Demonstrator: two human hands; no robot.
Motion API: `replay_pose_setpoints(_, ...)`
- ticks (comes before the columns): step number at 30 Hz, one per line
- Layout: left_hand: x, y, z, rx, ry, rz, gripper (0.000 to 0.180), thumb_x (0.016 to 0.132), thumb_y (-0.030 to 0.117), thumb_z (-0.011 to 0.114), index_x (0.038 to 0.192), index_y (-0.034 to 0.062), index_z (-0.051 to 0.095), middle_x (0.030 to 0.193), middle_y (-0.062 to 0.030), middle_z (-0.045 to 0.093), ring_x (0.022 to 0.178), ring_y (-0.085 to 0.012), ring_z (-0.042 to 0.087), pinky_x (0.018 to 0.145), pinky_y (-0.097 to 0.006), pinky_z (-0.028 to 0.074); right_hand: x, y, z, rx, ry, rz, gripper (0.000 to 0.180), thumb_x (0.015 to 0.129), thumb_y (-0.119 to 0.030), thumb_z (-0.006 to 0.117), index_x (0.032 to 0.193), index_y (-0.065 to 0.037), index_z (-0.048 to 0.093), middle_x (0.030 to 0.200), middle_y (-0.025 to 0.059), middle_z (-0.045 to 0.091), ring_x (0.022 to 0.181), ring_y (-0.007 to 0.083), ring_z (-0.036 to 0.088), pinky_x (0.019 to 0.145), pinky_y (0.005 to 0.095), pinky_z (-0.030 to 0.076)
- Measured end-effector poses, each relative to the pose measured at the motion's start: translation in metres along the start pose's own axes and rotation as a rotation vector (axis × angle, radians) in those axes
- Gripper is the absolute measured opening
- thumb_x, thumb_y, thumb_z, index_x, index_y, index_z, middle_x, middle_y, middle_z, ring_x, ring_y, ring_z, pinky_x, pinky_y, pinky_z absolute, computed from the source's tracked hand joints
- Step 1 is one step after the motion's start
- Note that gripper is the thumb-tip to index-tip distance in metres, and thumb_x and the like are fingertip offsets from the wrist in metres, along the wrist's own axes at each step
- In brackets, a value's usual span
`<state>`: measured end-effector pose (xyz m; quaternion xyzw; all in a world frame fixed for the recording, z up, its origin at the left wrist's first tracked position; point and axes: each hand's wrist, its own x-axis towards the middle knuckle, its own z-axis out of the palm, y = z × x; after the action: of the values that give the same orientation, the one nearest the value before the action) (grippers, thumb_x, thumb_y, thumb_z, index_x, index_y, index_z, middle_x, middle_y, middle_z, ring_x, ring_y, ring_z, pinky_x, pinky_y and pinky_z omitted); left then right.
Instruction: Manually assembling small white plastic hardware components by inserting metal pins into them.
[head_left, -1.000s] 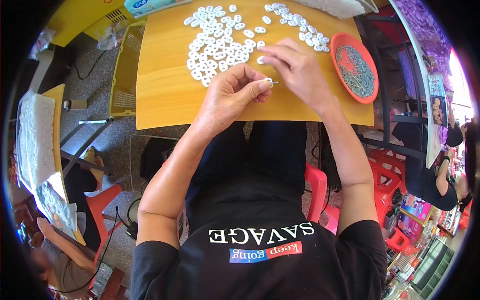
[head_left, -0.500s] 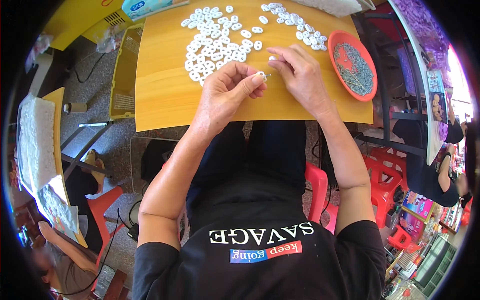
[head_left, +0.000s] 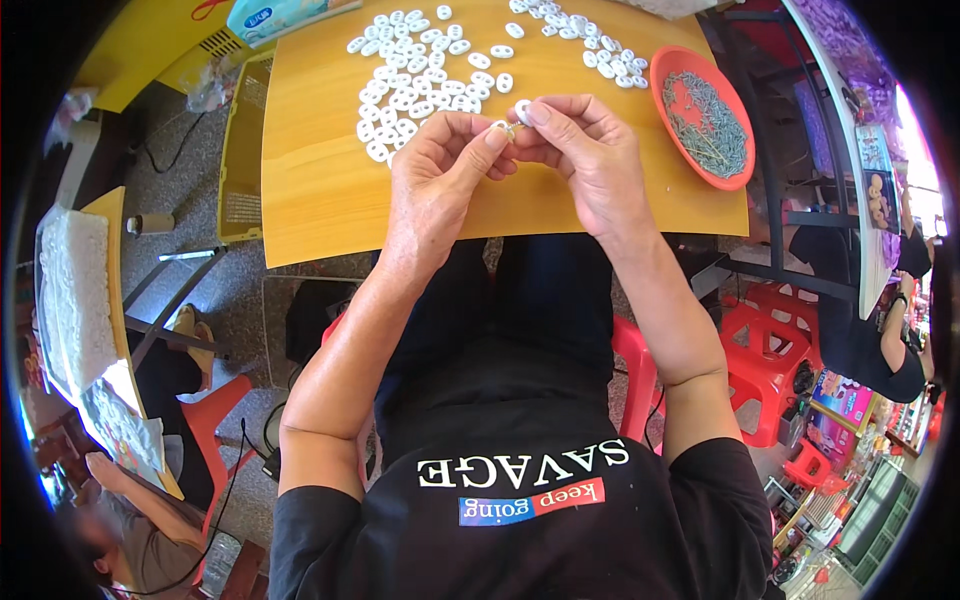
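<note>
My left hand (head_left: 440, 180) and my right hand (head_left: 585, 155) meet over the wooden table (head_left: 320, 190), fingertips pinched together on a small white ring piece (head_left: 521, 108) with a thin metal pin at it. Just beyond the hands lies a pile of several white ring pieces (head_left: 415, 85). A second strip of white pieces (head_left: 590, 50) lies further right. An orange dish (head_left: 668, 75) holding many small metal pins stands to the right of my right hand.
A light blue packet (head_left: 275, 15) lies at the table's far left corner. Red plastic stools (head_left: 765, 345) stand at the right. Another person sits at a table with white material (head_left: 75, 300) on the left; a further person is at the far right edge.
Both hands have drawn slightly toward me and closed together on the white piece; the right hand's fingers now meet the left thumb.
</note>
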<state>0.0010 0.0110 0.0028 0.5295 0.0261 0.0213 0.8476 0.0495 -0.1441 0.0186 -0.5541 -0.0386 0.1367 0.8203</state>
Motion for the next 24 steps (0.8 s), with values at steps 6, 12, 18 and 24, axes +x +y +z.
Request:
replay_pose_setpoints(6,-0.002,0.0,0.002,0.015,0.01,0.009,0.017,0.094,0.014,0.064,0.1,-0.0007,0.061,0.086,-0.0076,0.067,0.079,-0.0124,0.062,0.076,-0.026,0.048,-0.005,0.01,0.005,0.091,-0.006,0.066,0.016,0.089,-0.01,0.069,0.1,0.001,0.063,0.091,0.0094,0.069,0.076,0.0141,0.067,0.071,0.0278,0.057)
replay_pose_setpoints(12,-0.001,-0.001,0.0,-0.064,0.034,0.015,0.016,0.093,0.012,0.065,0.099,-0.0018,0.059,0.085,-0.0074,0.066,0.077,-0.0121,0.062,0.073,-0.025,0.049,-0.004,-0.005,-0.004,-0.041,-0.096,0.177,0.018,0.09,-0.011,0.069,0.103,0.0,0.065,0.091,0.0065,0.069,0.079,0.0122,0.067,0.07,0.0254,0.056)
replay_pose_setpoints(18,0.0,-0.001,-0.002,-0.092,0.035,0.008,0.015,0.094,0.013,0.064,0.1,-0.0006,0.059,0.086,-0.0074,0.066,0.078,-0.0126,0.061,0.074,-0.025,0.049,-0.004,-0.011,-0.011,-0.125,-0.092,0.073,0.021,0.09,-0.012,0.069,0.107,0.0,0.065,0.092,0.0058,0.069,0.08,0.0111,0.065,0.072,0.0267,0.056)
replay_pose_setpoints(24,0.0,-0.001,-0.001,-0.057,0.013,-0.001,0.016,0.094,0.013,0.064,0.1,-0.0003,0.059,0.086,-0.0072,0.066,0.078,-0.0125,0.061,0.074,-0.025,0.049,-0.005,-0.013,-0.013,-0.004,-0.107,0.098,0.021,0.092,-0.012,0.065,0.111,-0.003,0.064,0.098,0.006,0.067,0.083,0.0108,0.062,0.076,0.0297,0.055)
